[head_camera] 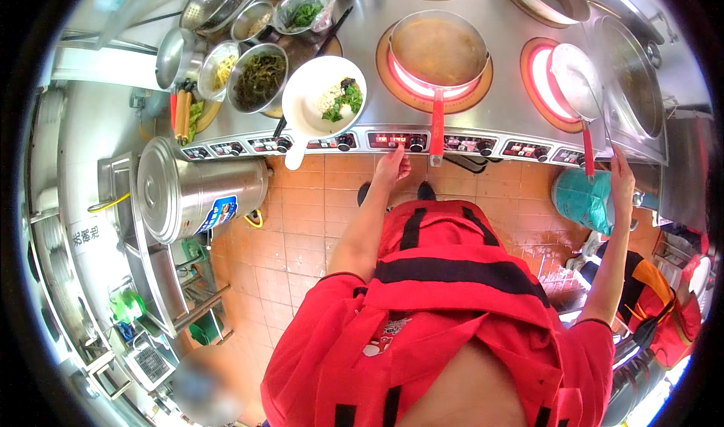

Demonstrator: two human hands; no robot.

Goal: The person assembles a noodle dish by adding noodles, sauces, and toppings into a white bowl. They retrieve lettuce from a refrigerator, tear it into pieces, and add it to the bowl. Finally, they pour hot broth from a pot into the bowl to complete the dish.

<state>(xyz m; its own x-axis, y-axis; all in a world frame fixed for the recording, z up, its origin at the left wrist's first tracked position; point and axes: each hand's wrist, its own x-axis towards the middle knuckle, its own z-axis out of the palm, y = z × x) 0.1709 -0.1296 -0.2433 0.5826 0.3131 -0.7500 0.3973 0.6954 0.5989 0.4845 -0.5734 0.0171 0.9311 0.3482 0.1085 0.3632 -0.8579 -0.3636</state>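
My left hand (392, 168) has a finger on a lit control panel (390, 140) at the stove's front. In my right hand (622, 169) is the thin handle of a metal utensil (605, 110), whose far end reaches the small pan (572, 79) with white, foamy contents. That pan sits partly over a glowing burner (543, 82). A larger red-handled pan (438, 48) of brownish liquid stands on another glowing burner. Left of it, a white handled bowl (302, 96) holds chopped greens and pale bits.
Bowls of dark greens (260, 79), yellow shreds (222, 70) and leafy herbs (305, 14) crowd the stove's left. A large pot (636, 76) stands at the right. Below are a steel drum (198, 186) and a teal-lined bin (582, 198). Another person (656, 308) is at lower right.
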